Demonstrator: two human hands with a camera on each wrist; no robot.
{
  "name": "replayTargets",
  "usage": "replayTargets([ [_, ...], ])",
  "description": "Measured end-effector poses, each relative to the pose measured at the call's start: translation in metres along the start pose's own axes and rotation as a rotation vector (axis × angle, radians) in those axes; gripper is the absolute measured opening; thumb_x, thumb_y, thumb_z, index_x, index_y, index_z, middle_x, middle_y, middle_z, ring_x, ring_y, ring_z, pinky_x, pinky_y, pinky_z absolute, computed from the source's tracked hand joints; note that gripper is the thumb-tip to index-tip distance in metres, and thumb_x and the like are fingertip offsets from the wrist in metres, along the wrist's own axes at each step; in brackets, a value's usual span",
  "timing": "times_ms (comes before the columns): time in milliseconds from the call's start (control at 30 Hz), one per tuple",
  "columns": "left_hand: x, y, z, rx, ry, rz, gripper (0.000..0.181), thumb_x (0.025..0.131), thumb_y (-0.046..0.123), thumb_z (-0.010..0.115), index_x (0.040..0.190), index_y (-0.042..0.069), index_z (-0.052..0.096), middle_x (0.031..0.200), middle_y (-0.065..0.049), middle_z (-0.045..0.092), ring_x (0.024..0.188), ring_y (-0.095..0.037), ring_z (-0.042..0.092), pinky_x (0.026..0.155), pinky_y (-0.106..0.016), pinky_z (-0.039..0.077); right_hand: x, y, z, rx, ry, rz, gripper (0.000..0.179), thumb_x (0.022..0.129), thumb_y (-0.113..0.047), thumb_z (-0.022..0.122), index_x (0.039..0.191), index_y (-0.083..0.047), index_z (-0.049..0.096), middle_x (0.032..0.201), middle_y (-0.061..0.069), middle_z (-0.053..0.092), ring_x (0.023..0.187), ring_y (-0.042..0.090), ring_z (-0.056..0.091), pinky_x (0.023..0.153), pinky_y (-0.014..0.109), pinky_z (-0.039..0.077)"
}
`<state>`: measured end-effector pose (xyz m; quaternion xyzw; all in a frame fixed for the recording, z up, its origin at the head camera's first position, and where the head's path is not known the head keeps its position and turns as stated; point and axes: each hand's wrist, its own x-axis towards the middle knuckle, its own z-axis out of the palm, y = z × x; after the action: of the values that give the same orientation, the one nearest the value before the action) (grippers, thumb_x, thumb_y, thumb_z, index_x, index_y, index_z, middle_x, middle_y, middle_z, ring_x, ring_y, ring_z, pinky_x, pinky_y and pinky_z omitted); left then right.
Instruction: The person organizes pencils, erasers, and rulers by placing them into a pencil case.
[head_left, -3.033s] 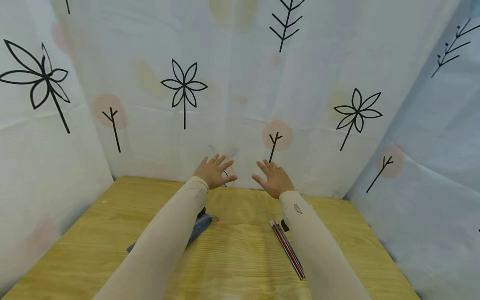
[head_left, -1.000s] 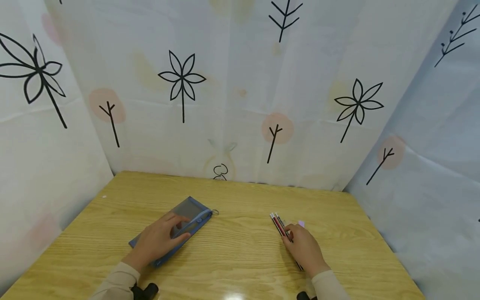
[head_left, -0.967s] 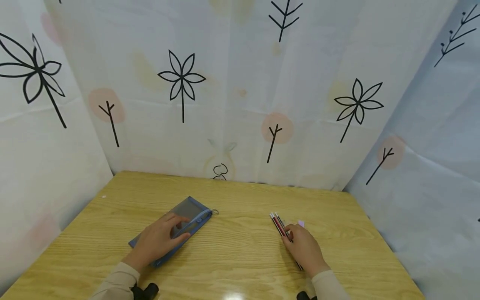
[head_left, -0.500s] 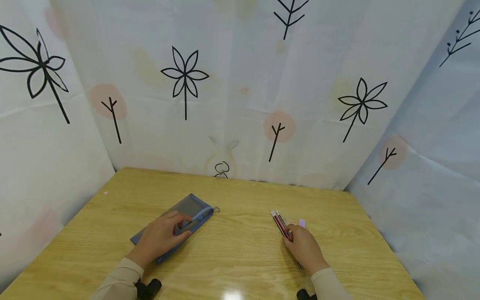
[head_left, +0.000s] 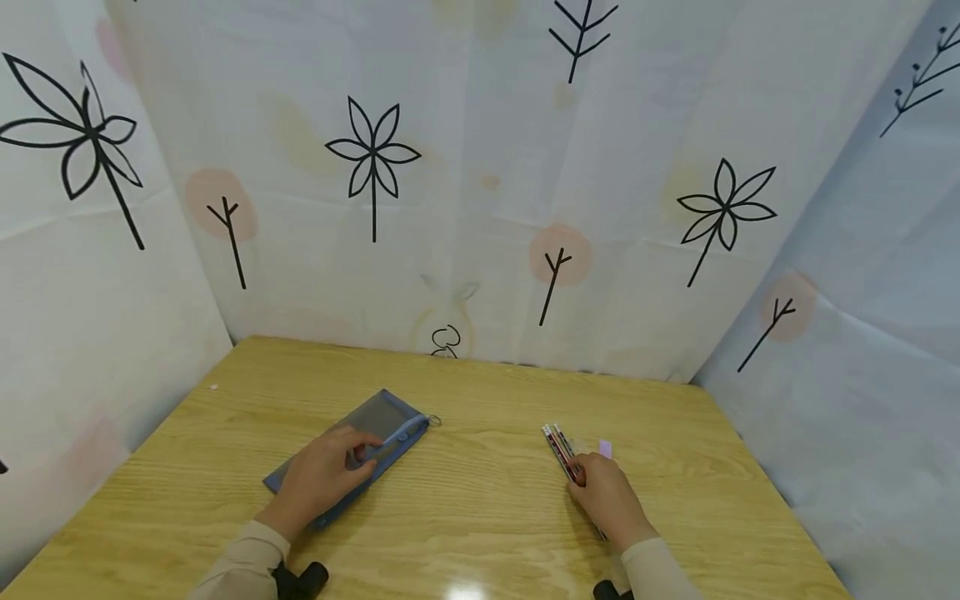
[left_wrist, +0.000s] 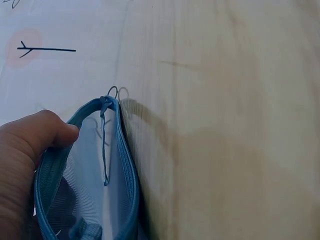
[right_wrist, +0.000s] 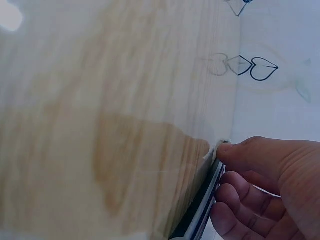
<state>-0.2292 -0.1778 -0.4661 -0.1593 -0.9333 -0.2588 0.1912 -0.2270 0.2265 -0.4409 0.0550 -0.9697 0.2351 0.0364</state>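
Left hand [head_left: 321, 477]: pinches rim of blue pouch [head_left: 372, 414]
Blue pouch: on left side of wooden table [head_left: 480, 475], mouth gaping
Right hand [head_left: 611, 498]: thumb and fingers pinch pencils [head_left: 557, 447]
Pencils: slanted, right side, well apart from blue pouch
Purple piece [head_left: 605, 448]: just beyond right hand

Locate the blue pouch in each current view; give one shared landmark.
Head: blue pouch left of centre, lower half, partly covered by the left hand.
Left wrist: lower left, its rim gripped by that hand.
Right wrist: not in it.
Shared landmark: wooden tabletop, visible in all three.
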Motion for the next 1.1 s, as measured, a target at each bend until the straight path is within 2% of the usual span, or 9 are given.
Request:
replayTargets([
  [300,-0.0019,-0.0003,0.0047,-0.15,-0.041,-0.109,0.026,0.083,0.018,0.078,0.108,0.025,0.075,0.075,0.014,0.05,0.057,-0.001,0.043,0.048,-0.021,0.039,-0.0006,0.0015,0.0021,-0.018,0.018,-0.033,0.022,0.081,-0.001,0.074,0.103,-0.002,0.072,0.072,-0.002,0.051,0.063,0.011,0.043,0.056,0.026,0.038],
  [567,-0.0012,0.002,0.0069,-0.248,-0.016,-0.157,0.022,0.083,0.017,0.078,0.105,0.021,0.077,0.075,0.012,0.053,0.058,-0.001,0.047,0.052,-0.021,0.042,0.0011,-0.0008,0.0026,-0.047,0.049,-0.065,0.016,0.08,-0.001,0.074,0.096,-0.003,0.073,0.069,-0.003,0.048,0.061,0.01,0.041,0.055,0.024,0.034],
  [867,-0.0006,0.0054,0.0075,-0.312,0.019,-0.202,0.02,0.083,0.013,0.078,0.102,0.02,0.077,0.076,0.009,0.057,0.059,-0.002,0.05,0.054,-0.022,0.044,0.002,-0.006,0.0045,-0.041,0.027,-0.06,0.019,0.081,0.002,0.072,0.1,0.0,0.073,0.067,-0.003,0.047,0.057,0.008,0.04,0.051,0.021,0.032],
  [1100,0.0004,0.0093,0.0058,-0.392,0.005,-0.296,0.014,0.084,0.015,0.078,0.097,0.019,0.075,0.081,0.005,0.062,0.064,-0.006,0.056,0.057,-0.023,0.047,0.002,-0.0066,0.0056,-0.045,0.027,-0.054,0.016,0.08,0.002,0.071,0.096,-0.002,0.072,0.063,-0.003,0.047,0.055,0.009,0.039,0.049,0.022,0.031],
])
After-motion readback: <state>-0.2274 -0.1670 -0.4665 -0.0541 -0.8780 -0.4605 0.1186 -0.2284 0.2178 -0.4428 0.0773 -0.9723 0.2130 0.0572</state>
